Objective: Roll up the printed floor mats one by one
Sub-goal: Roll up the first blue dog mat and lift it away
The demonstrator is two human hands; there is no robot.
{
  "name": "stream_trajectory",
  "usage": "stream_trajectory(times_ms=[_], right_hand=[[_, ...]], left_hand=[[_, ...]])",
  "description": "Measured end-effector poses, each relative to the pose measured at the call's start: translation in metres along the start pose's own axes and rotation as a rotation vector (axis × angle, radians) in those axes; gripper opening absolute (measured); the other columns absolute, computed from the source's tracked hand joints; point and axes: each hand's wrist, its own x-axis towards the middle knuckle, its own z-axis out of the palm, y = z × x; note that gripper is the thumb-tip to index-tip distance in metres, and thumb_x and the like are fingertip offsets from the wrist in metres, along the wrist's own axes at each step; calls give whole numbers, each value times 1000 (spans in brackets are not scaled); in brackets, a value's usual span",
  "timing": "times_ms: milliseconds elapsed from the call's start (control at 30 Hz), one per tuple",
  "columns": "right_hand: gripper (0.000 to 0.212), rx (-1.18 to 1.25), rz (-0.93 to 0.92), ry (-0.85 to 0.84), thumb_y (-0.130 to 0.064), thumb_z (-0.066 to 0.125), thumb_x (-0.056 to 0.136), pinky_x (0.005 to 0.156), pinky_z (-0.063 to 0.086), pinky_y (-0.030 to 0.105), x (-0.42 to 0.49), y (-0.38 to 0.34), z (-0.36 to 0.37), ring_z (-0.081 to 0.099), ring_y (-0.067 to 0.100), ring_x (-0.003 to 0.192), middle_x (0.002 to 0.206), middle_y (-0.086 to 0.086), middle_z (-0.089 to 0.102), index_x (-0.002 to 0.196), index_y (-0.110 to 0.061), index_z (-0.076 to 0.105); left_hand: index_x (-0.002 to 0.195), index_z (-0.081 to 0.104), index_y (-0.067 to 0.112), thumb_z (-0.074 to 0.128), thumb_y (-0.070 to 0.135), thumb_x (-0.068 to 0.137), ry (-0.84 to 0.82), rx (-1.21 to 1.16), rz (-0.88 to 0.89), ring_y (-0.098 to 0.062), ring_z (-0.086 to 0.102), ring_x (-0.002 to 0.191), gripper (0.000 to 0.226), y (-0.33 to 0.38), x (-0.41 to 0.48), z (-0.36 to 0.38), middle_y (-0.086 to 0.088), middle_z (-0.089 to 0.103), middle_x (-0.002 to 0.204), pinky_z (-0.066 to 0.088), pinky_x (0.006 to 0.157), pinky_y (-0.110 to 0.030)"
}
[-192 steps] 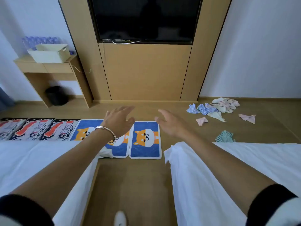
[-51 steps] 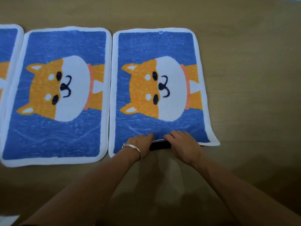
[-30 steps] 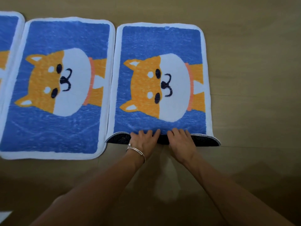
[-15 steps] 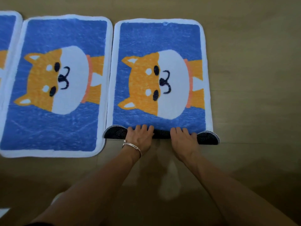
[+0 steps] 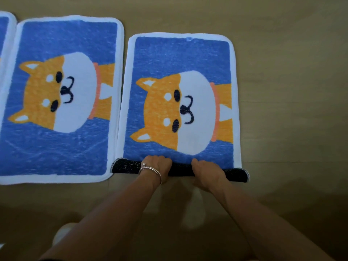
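A blue floor mat with an orange and white dog print [image 5: 180, 91] lies on the wooden floor in front of me. Its near edge is turned over into a short roll [image 5: 124, 166] that shows the black dotted underside. My left hand [image 5: 157, 166], with a silver bracelet on the wrist, grips the roll left of its middle. My right hand [image 5: 206, 171] grips the roll just right of the middle. The fingers of both hands curl over the top of the roll.
A second flat mat with the same dog print [image 5: 58, 98] lies just to the left, its edge close to the rolled one. The rim of a third mat [image 5: 4, 34] shows at the far left. Bare wooden floor [image 5: 291, 91] lies to the right.
The near edge of the right mat has been lifted and turned over into a thicker roll, with the black underside showing. Both hands moved forward with it, and that mat slid towards me.
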Motion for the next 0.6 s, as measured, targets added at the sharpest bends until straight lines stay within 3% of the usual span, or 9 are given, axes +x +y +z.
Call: stream_trajectory(times_ms=[233,333,400,533,600], right_hand=[[11,47,25,-63,-9,51,87,79,44,36,0,-1,3,58,27,101,108,9,60,93,-18,48],[28,-71,-10,98,-8,50,90,94,36,39,-9,-7,11,47,27,116,121,8,51,116,-16,46],[35,-96,-26,175,-9,51,89,96,35,40,-13,-11,17,44,26,116,123,7,47,122,-15,39],[25,12,17,95,-11,48,91,94,37,41,-6,-10,13,47,27,115,121,8,51,116,-17,44],[21,63,24,59,-11,46,92,94,37,42,-3,-9,8,47,28,115,120,9,51,113,-16,47]], left_hand=[[109,63,16,49,19,91,-68,-48,-29,-30,62,101,23,3,1,6,-7,64,111,48,75,-38],[109,62,16,50,20,91,-77,-49,-33,-29,61,101,23,3,3,7,-7,63,112,49,75,-38],[110,61,17,50,21,91,-88,-43,-32,-29,61,102,22,4,2,2,-6,63,112,49,76,-39],[117,50,17,48,23,92,14,0,20,-28,57,105,26,6,-8,10,-6,60,113,40,86,-39],[113,53,16,65,27,82,163,67,60,-27,57,93,35,7,-13,13,-7,58,101,42,78,-40]])
